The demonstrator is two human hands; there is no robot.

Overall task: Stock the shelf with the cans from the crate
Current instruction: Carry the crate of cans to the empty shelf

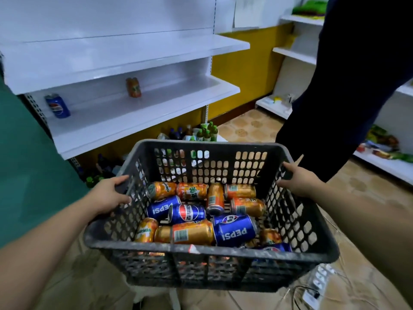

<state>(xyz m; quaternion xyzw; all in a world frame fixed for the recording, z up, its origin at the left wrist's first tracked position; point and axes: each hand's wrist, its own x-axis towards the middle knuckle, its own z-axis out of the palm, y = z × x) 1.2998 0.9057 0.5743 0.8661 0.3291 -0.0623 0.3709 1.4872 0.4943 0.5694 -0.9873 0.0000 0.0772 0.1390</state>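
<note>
Person is gripping the crate by both side rims. The left hand is curling its fingers over the left rim and the right hand is hooking the right rim. What is under the crate is hidden.

The cans are lying loose on their sides in the crate bottom, orange and blue mixed. Together they are probably making a heavy load. The crate looks stiff, so the rims are giving the firm hold. Single cans look rigid, smooth and prone to rolling. Each is best taken round the body.

The shelf is sitting ahead-left, flat and white. It is carrying a blue can near its left end and an orange can further back, well apart.

Bottles are standing below the shelf. The tiled floor, yellow wall and more shelving are showing to the right. A second person in dark clothing is standing near the crate's right side.
</note>
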